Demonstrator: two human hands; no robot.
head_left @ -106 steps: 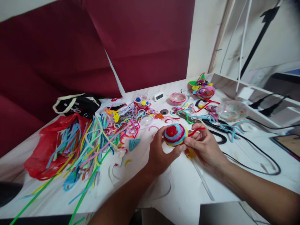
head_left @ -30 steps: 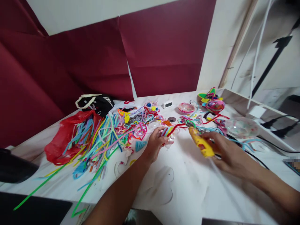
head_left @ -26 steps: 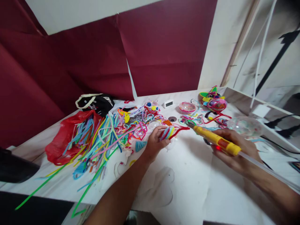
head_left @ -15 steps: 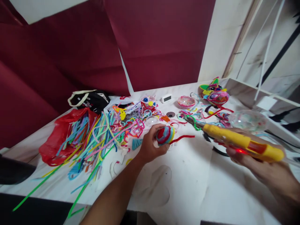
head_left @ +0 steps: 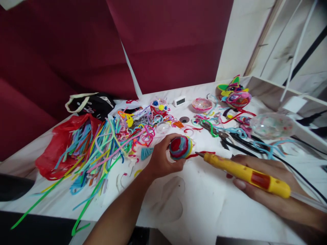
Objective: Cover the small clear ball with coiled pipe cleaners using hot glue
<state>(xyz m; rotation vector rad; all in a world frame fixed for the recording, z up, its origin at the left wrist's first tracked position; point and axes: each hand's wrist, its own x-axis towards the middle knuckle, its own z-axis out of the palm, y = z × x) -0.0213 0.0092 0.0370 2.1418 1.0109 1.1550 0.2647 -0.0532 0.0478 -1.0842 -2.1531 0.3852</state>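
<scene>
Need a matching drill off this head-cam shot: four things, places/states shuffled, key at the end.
Things
1. striped ball
2. red plastic bag
3. yellow glue gun
4. white digital display

Places or states
A. gripped by the right hand
B. at the back of the table, in front of the maroon sheet
C. held in the left hand
D. lying open, with pipe cleaners in its mouth

Pairs: 1-C, 2-D, 3-A, 4-B

Dim, soft light; faint shadows; edges stretched.
</scene>
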